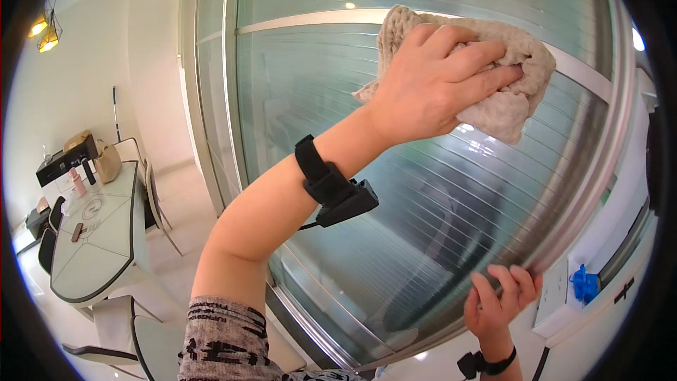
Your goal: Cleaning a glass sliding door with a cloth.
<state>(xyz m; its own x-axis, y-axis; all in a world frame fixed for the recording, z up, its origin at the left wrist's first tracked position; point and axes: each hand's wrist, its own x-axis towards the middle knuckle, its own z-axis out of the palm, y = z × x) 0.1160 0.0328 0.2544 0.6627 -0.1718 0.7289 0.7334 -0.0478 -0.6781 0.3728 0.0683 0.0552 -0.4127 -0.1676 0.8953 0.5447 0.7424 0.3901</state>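
My left hand (430, 88) presses a beige, crumpled cleaning cloth (534, 67) flat against a ribbed glass door (317, 92), its fingers bent into the fabric. The cloth lies across the door's pale metal crossbar (282, 22) and hangs below it. A black strap with a small device (338, 194) is fastened round my left forearm. Lower down at the right, my right hand (499, 303) is raised near the door's bottom right part, fingers loosely curled and apart, with nothing visible in them. Whether it touches the glass I cannot tell. Another black band (493, 363) circles its wrist.
At the left stands a glass-topped dining table (106, 240) with a bag (106, 162), a pink bottle (77, 180) and other items on it. Chairs (120, 324) surround it. A blue plastic bag (584, 284) sits on a white surface at the right. Pendant lamps (48, 39) hang at the upper left.
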